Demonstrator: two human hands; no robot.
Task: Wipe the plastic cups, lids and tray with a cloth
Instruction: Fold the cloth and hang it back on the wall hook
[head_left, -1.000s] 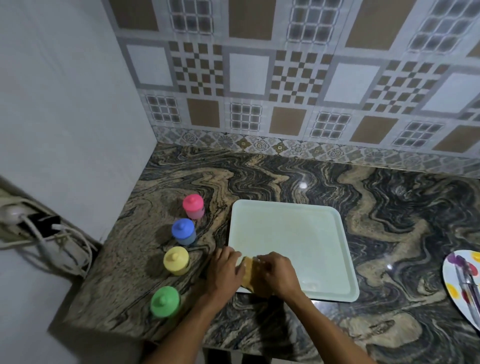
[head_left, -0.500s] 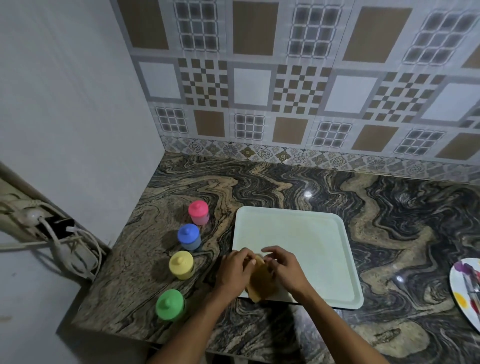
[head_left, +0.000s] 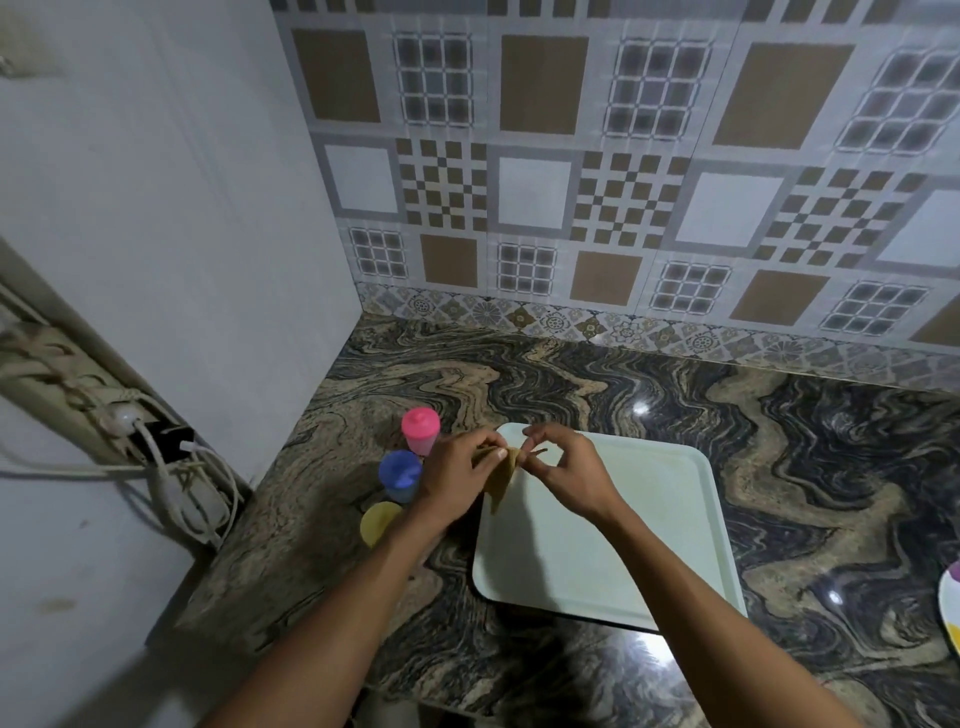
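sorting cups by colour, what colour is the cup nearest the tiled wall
Pink: the cup shows best in the head view.

Glossy veined stone counter (head_left: 831, 467), smooth plastic tray (head_left: 649, 519) (faintly shiny), limp tan cloth (head_left: 498, 483)

Both hands pinch a tan cloth (head_left: 501, 480) above the far left corner of the pale tray (head_left: 649, 519), left hand (head_left: 457, 470) and right hand (head_left: 566, 470) close together. Near the worktop's (head_left: 805, 441) left edge, pink cup (head_left: 420, 430), blue cup (head_left: 399, 474) and yellow cup (head_left: 379, 522) stand in a row beside the tray, lids on.
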